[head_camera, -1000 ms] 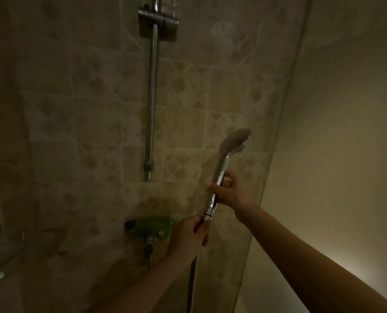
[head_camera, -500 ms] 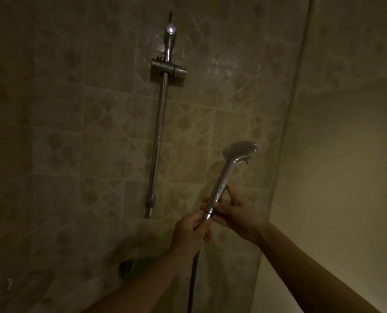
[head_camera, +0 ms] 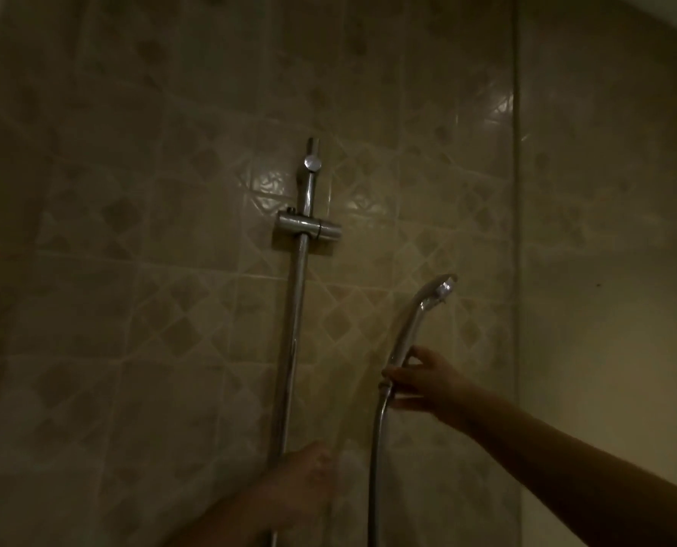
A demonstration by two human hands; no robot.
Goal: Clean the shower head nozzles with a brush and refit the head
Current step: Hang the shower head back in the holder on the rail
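A chrome shower head point(head_camera: 427, 305) points up and to the right in front of the tiled wall. My right hand point(head_camera: 427, 379) grips the lower end of its handle. The metal hose point(head_camera: 374, 459) hangs straight down from the handle. My left hand point(head_camera: 309, 477) is lower and to the left, blurred, away from the hose and in front of the slide rail point(head_camera: 295, 329); whether it holds anything cannot be told. The bracket point(head_camera: 309, 225) on the rail sits above, with nothing in it. No brush is in view.
Beige patterned tiles point(head_camera: 171, 309) cover the wall behind the rail. A corner seam point(head_camera: 516, 230) runs vertically at the right, with a plain wall beyond it. The light is dim.
My left hand has let go of the hose joint and dropped down to the left. The view has tilted up, showing the rail's top. My right hand keeps hold of the handle.
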